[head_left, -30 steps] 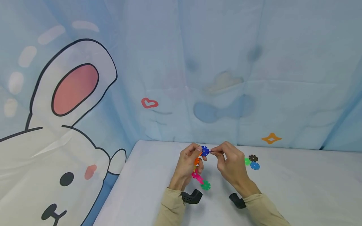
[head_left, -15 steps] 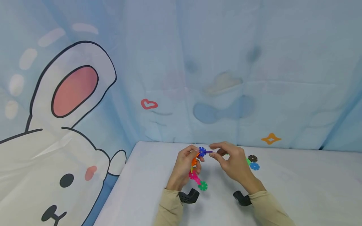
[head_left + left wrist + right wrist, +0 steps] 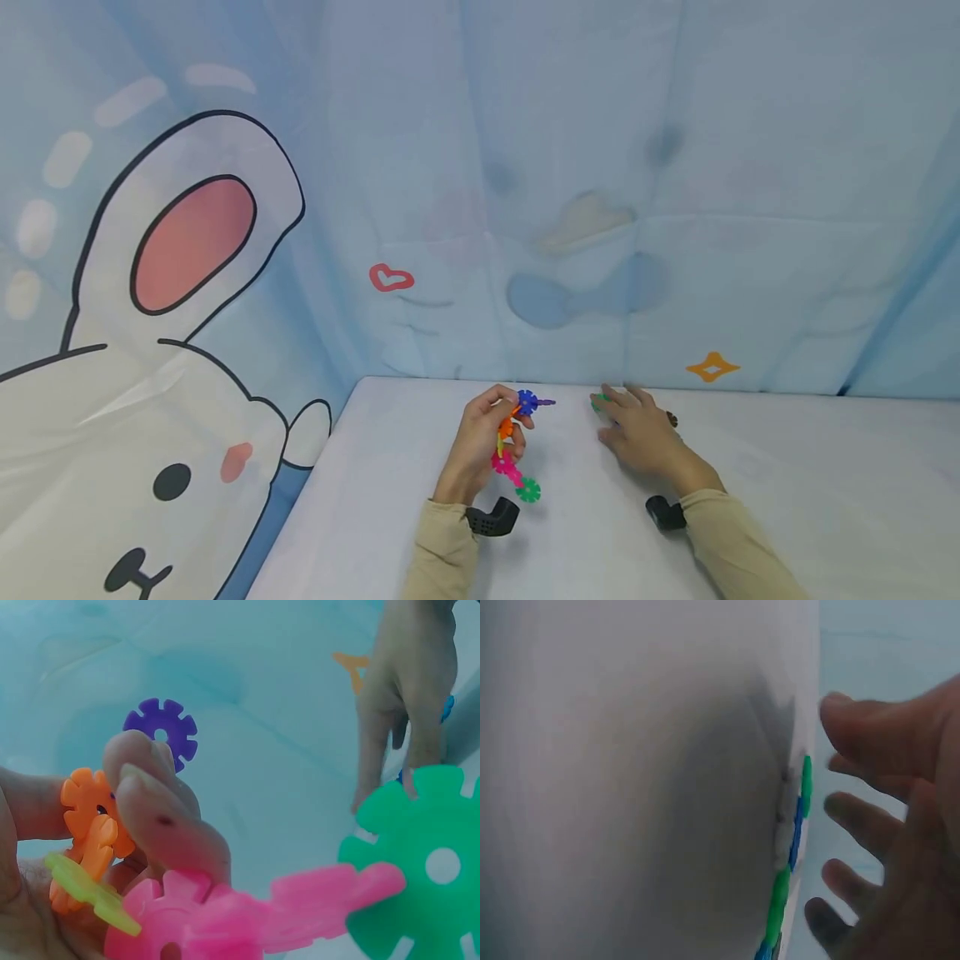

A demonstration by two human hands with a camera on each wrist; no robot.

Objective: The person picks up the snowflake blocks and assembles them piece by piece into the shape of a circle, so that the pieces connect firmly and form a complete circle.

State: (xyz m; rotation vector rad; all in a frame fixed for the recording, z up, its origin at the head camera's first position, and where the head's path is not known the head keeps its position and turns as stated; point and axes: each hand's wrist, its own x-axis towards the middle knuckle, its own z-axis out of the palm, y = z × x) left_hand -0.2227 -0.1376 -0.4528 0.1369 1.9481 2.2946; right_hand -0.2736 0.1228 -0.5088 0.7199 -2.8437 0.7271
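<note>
My left hand (image 3: 474, 442) grips a chain of interlocking plastic snowflake discs, pinching it near the orange discs (image 3: 84, 799). At the chain's upper end sits a blue disc (image 3: 527, 403), with a purple disc (image 3: 184, 735) slotted into it, seen edge-on from the head. Below the fingers hang a yellow disc (image 3: 90, 889), pink discs (image 3: 503, 462) and a green disc (image 3: 528, 490). Over the loose discs at the back of the table, my right hand (image 3: 645, 433) spreads its fingers. A loose green disc (image 3: 600, 402) shows beside its fingertips; other discs are partly hidden beneath it.
A white-covered table (image 3: 825, 500) meets a blue printed curtain (image 3: 787, 275) just behind the hands. A brown disc (image 3: 672, 418) peeks out by the right hand. In the right wrist view, blue discs (image 3: 796, 832) and green discs (image 3: 778, 904) lie flat, edge-on.
The right hand has let go of the purple disc, which stays on the chain, and has moved right over the loose discs. The left hand has shifted slightly left with the chain.
</note>
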